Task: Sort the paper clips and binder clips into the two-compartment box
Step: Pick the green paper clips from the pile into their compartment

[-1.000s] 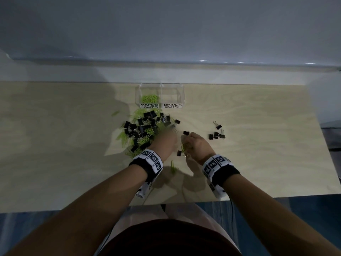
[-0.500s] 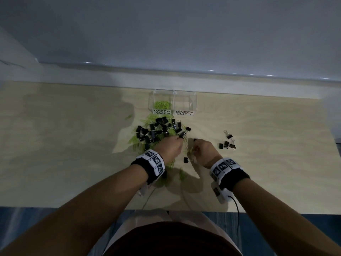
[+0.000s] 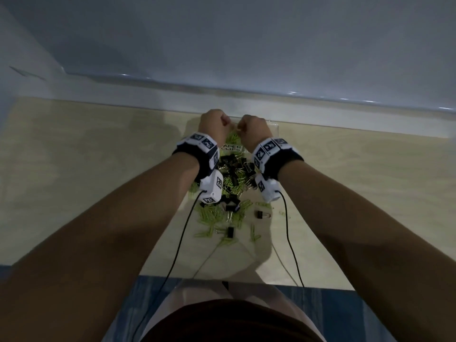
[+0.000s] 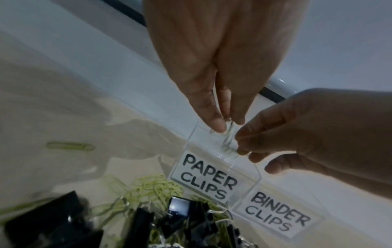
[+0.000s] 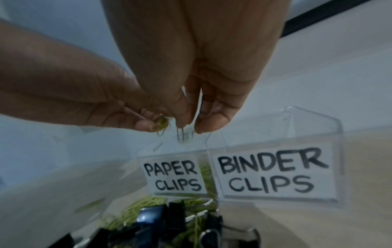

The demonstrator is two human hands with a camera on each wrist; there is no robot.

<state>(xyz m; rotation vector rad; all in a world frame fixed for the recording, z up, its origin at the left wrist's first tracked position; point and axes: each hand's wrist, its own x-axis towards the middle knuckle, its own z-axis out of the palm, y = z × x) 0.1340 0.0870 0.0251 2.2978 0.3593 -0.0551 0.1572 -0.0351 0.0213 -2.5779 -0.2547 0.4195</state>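
Nearest you: loose green paper clips (image 3: 211, 216) and a few black binder clips (image 3: 230, 231) lie scattered on the pale wooden table (image 3: 370, 193), between your forearms.
Main pile: further on, just in front of the box, green paper clips and black binder clips sit heaped and mixed together (image 3: 234, 174).
Box: a clear two-compartment box (image 5: 337, 134) stands past the pile, near the table's far edge, with a white label on the front of each half.
Paper clips compartment: the left half, labelled PAPER CLIPS (image 4: 208, 177), holds green paper clips, seen through its wall.
Binder clips compartment: the right half, labelled BINDER CLIPS (image 5: 269, 172); no contents show through what you can see of it.
Your left hand: your left hand (image 3: 214, 124) is above the paper clips compartment, fingertips pinching a small bunch of green paper clips (image 5: 163, 125).
Your right hand: your right hand (image 3: 254, 128) is close beside the left one, over the same compartment, thumb and fingertips pinching paper clips (image 5: 180, 134) that hang downward.
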